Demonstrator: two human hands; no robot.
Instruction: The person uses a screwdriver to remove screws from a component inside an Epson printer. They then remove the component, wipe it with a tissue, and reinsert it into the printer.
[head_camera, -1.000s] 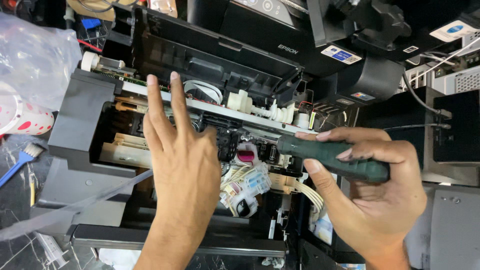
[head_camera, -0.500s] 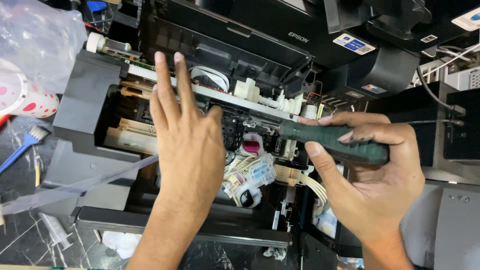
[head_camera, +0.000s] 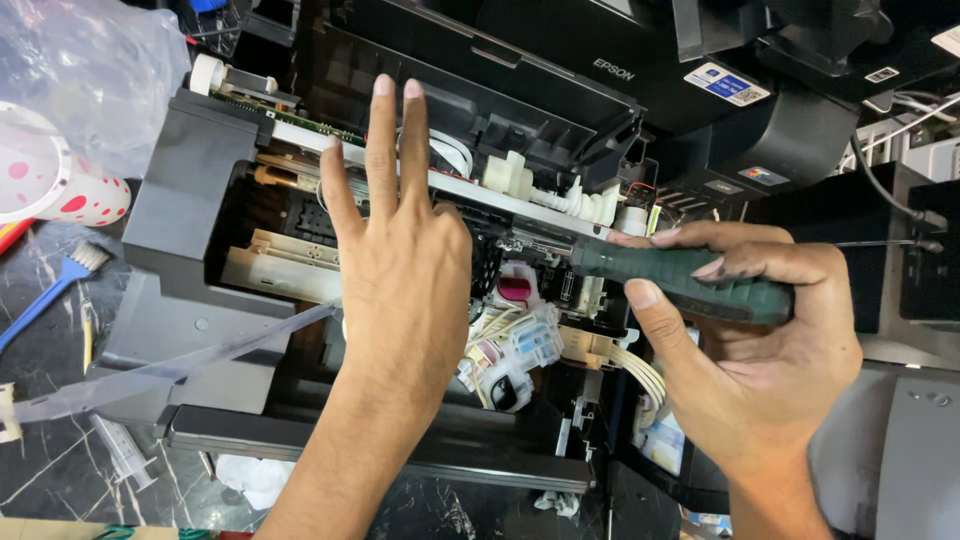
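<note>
An opened black inkjet printer (head_camera: 190, 190) lies under both hands, its inner rail, white gears and ink carriage exposed. My left hand (head_camera: 400, 260) lies flat over the printer's middle, fingers spread and stretched toward the metal rail (head_camera: 520, 205), holding nothing. My right hand (head_camera: 760, 340) grips a dark green screwdriver handle (head_camera: 690, 280) lying sideways, its tip pointing left into the carriage area near the magenta ink cartridge (head_camera: 515, 290). The screwdriver's tip is hidden behind the left hand and the carriage parts. Ink tubes and a small white part (head_camera: 510, 350) sit just below the carriage.
A second black printer (head_camera: 760, 120) stands at the back right. At the left are a clear plastic bag (head_camera: 90, 70), a white cup with red dots (head_camera: 50, 190), a blue brush (head_camera: 50, 290) and a syringe (head_camera: 120, 450) on a dark marble surface (head_camera: 50, 470). A clear strip (head_camera: 170, 365) lies across the printer's front.
The view has drifted so the printer and both hands sit slightly higher and to the right. Both hands keep the same pose; the screwdriver stays in my right hand.
</note>
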